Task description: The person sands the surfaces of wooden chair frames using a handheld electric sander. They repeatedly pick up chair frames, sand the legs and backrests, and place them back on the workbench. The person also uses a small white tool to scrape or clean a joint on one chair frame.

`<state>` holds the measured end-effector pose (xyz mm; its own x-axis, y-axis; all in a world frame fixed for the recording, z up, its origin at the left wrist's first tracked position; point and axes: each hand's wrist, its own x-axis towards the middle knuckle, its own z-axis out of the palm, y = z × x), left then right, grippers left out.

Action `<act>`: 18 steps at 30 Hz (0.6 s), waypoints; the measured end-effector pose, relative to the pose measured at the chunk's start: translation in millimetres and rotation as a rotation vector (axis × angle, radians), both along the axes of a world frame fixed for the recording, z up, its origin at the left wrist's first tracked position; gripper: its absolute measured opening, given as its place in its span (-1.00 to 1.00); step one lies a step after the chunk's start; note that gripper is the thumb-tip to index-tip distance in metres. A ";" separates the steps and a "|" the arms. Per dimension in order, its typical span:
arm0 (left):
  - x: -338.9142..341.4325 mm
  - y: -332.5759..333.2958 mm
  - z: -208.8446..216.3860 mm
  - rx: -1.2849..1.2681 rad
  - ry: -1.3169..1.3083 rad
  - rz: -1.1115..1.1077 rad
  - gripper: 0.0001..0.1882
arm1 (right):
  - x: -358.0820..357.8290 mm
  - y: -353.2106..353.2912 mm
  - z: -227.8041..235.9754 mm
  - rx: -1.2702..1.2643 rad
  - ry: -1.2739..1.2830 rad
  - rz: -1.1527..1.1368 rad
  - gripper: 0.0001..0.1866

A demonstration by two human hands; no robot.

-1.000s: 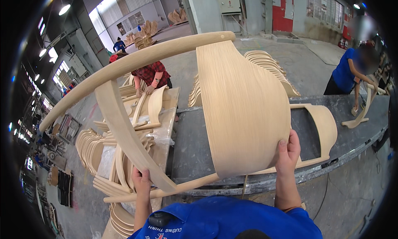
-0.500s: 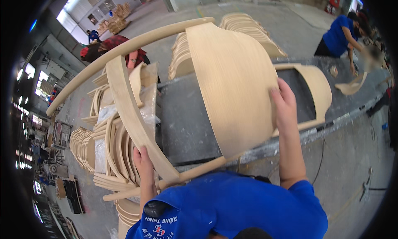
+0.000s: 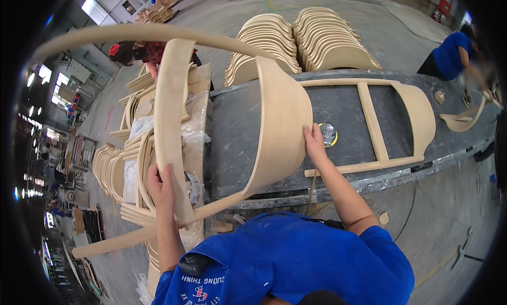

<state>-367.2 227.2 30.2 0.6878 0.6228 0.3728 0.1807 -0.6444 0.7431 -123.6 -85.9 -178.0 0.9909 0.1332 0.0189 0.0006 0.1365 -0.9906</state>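
Observation:
I hold up a pale wooden chair-back frame (image 3: 282, 114) over the left part of the dark worktable, tilted. It has two long posts, a flat crossbar (image 3: 171, 107) and a wide curved panel. My left hand (image 3: 161, 188) is closed round the lower part of the crossbar, near the near post. At the panel's right edge, my right hand (image 3: 315, 142) grips with the thumb on top; its other fingers are partly hidden. Just right of that hand, a sander (image 3: 328, 133) with a yellow rim lies on the worktable. A second chair-back frame (image 3: 373, 122) lies flat farther right.
Stacks of curved panels (image 3: 332, 38) stand beyond the dark worktable (image 3: 232, 151). To the left are piled curved wooden parts (image 3: 108, 170). A person in red plaid (image 3: 153, 50) bends at the far left; a person in blue (image 3: 449, 56) works at the right end near a curved part (image 3: 459, 122).
The held frame has shifted left and turned, its panel now seen more edge-on. Both hands moved left with it. The sander and more of the second frame have come into view.

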 end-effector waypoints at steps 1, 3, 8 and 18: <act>0.7 -4.3 3.5 0.059 0.009 -0.006 -0.76 | 1.3 0.0 -10.3 -0.062 0.026 0.050 -0.62; 5.1 -13.8 5.3 0.148 -0.018 -0.038 -0.76 | 1.2 -1.5 -29.1 -0.171 0.101 0.104 -0.59; 17.7 -26.1 -10.1 0.270 -0.072 -0.160 -0.78 | 3.4 -7.4 -67.8 -0.092 0.312 0.153 -0.63; 23.9 -29.6 -66.6 0.222 -0.074 -0.221 -0.75 | 20.6 -38.8 -111.8 -0.389 0.142 0.159 -0.61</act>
